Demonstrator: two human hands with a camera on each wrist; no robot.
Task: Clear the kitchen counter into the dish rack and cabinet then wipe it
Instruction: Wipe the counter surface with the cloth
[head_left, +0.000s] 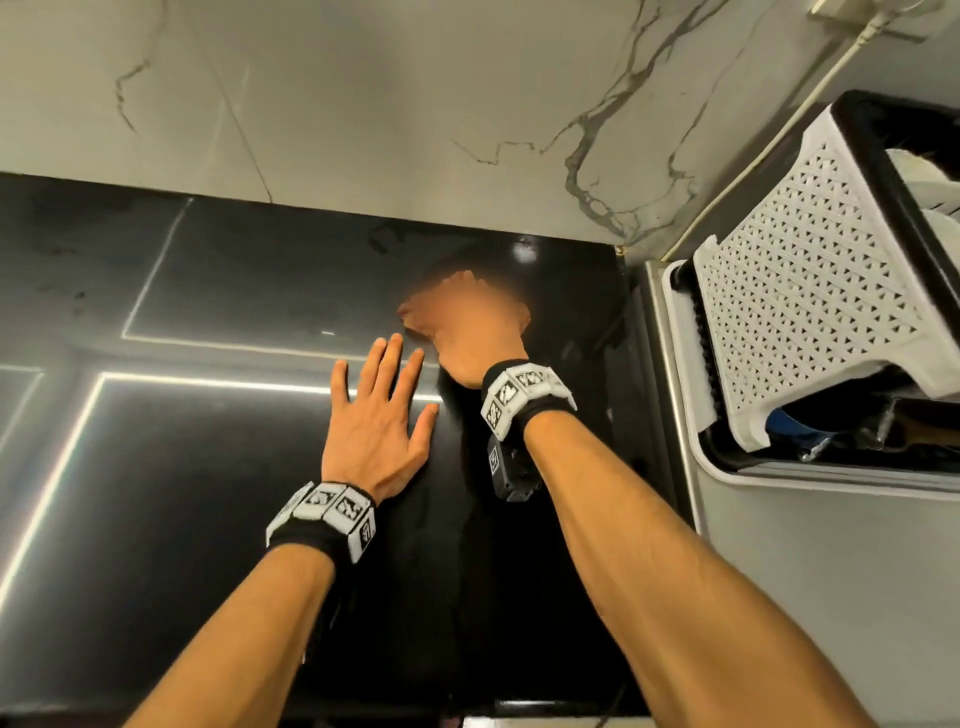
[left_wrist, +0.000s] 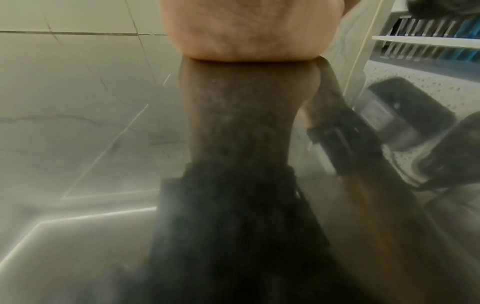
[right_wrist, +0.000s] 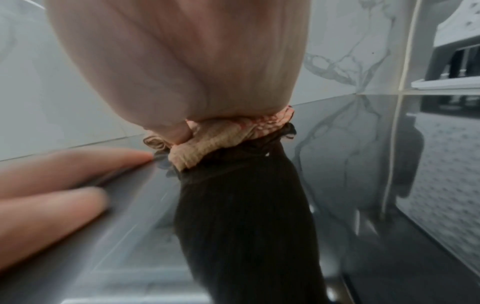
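Nearest to us in the head view are our two bare forearms, each with a black wristband carrying white marker blocks. Our left hand (head_left: 375, 422) lies flat on the glossy black counter (head_left: 208, 467), fingers straight and slightly spread, holding nothing; the left wrist view shows only the heel of the palm pressed to the dark surface and its reflection. Our right hand (head_left: 470, 332) is just beyond it, toward the wall, bearing down on an orange-tan cloth (head_left: 415, 314) that sits on the counter near its back right corner. In the right wrist view the cloth (right_wrist: 221, 142) is bunched under the palm, crinkled and pale, with a fingertip curled into its folds (so we are gripping it rather than merely resting on it). Our left fingertips come close to the cloth's near edge.

To the right, past the counter's end, stands the dish rack (head_left: 800, 332), a white perforated frame over a tray, with pale dishes inside and something blue low down. Behind everything runs a grey-veined marble wall (head_left: 467, 104).
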